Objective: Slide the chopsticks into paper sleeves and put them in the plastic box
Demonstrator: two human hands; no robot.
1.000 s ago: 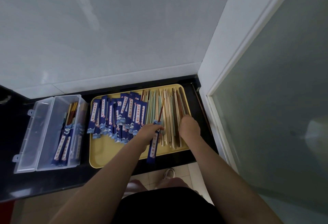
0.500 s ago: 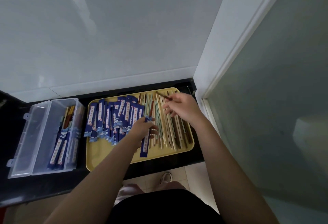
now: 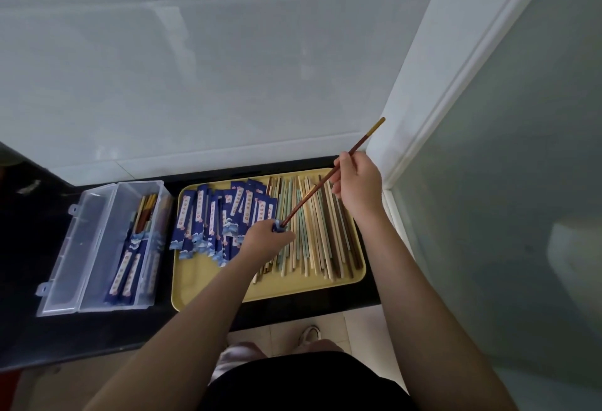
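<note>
The right hand [image 3: 356, 184], raised above the yellow tray [image 3: 208, 283], pinches a dark red chopstick [image 3: 325, 180] slanting down-left. Its tip meets the blue paper sleeve [image 3: 279, 227] gripped in the left hand [image 3: 265, 241]. The open plastic box [image 3: 97, 247] sits well left.
</note>
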